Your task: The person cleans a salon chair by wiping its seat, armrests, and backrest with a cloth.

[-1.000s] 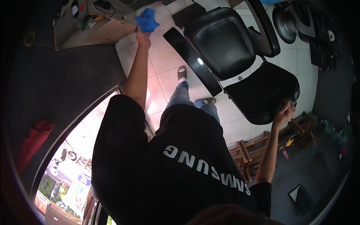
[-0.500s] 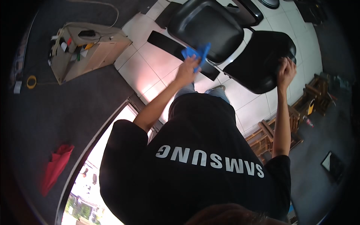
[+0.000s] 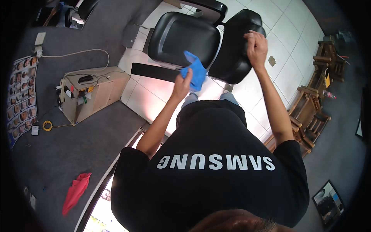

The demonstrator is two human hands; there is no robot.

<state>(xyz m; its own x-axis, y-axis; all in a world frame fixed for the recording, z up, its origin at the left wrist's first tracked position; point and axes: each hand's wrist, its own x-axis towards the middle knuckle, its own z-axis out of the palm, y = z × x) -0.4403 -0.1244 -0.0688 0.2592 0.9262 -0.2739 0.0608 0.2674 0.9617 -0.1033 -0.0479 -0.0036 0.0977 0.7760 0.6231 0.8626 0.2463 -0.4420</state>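
My left hand [image 3: 182, 84] is closed on a bunched blue cloth [image 3: 197, 75], whose loose end hangs over the near side of a black padded chair. The chair's seat [image 3: 185, 36] is beside the cloth, and a long black armrest [image 3: 152, 72] runs just left of my left hand. My right hand [image 3: 256, 49] has its fingers curled at the outer edge of the chair's backrest [image 3: 232, 48]. Its fingertips are partly hidden, and it seems to grip that edge.
A wooden cabinet [image 3: 104, 92] with cables on top stands at left. A red cloth [image 3: 76, 193] hangs at lower left. Bamboo-like wooden chairs [image 3: 303, 106] line the right side. A framed mirror [image 3: 328, 205] is at lower right. White tiles [image 3: 288, 31] cover the floor.
The view has shifted, so the chair appears further left and higher. My left hand has drawn the cloth back from the seat edge. My right hand stays at the backrest.
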